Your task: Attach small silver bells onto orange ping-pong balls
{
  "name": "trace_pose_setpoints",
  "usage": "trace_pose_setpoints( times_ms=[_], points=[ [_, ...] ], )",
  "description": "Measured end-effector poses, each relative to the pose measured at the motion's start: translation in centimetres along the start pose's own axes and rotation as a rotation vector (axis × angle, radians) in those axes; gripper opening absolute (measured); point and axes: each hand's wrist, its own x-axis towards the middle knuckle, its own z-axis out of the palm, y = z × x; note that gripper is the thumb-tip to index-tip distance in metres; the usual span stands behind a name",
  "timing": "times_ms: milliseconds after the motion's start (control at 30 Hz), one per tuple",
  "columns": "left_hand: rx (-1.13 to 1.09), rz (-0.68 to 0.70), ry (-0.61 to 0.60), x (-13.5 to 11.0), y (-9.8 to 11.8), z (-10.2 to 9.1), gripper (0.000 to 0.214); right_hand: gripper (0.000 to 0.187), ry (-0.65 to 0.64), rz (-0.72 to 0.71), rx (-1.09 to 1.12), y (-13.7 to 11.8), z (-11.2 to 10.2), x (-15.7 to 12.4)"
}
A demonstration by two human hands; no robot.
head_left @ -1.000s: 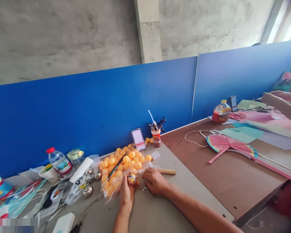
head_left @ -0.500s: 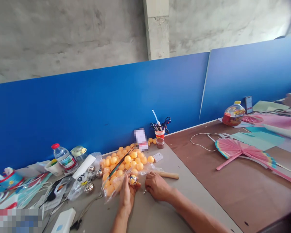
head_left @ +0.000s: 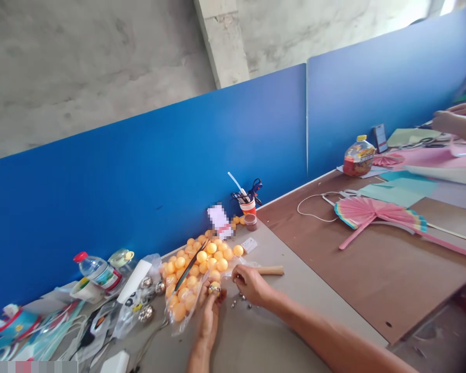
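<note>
My left hand (head_left: pixel 208 316) holds a shiny, mirror-like ball (head_left: pixel 215 288) with orange and silver patches, at the near edge of a clear plastic bag of orange balls (head_left: pixel 192 267). To its right, my right hand (head_left: pixel 250 284) is raised a little over the desk with its fingertips pinched together; anything between them is too small to make out. Below those fingers lie several small silvery beads (head_left: pixel 241 299). A wooden stick (head_left: pixel 271 270) reaches out from behind my right hand. Dark tweezers (head_left: pixel 190 267) rest across the orange balls.
Several silvery balls (head_left: pixel 146 313), a red-capped bottle (head_left: pixel 101 272) and cables crowd the left side. Behind stand a cup of tools (head_left: pixel 248 206) and a small jar (head_left: pixel 250 223). On the right are a pink paper fan (head_left: pixel 376 213), a drink bottle (head_left: pixel 359 157) and another person's hand (head_left: pixel 456 122).
My right hand has lifted slightly, and more silvery beads show on the desk beneath it. The ball in my left hand has turned. The view has tilted and shifted right.
</note>
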Motion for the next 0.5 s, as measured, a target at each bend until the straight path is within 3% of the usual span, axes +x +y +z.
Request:
trace_pose_setpoints(
  times_ms=[267,500],
  points=[
    [0.038,-0.018,-0.036,0.0,0.0,-0.1,0.044,0.010,0.031,0.109,0.148,0.0,0.0,0.6],
    [-0.024,-0.086,-0.096,0.2,-0.1,-0.6,0.048,0.001,0.013,0.414,0.472,-0.3,-0.5,1.1]
  ],
)
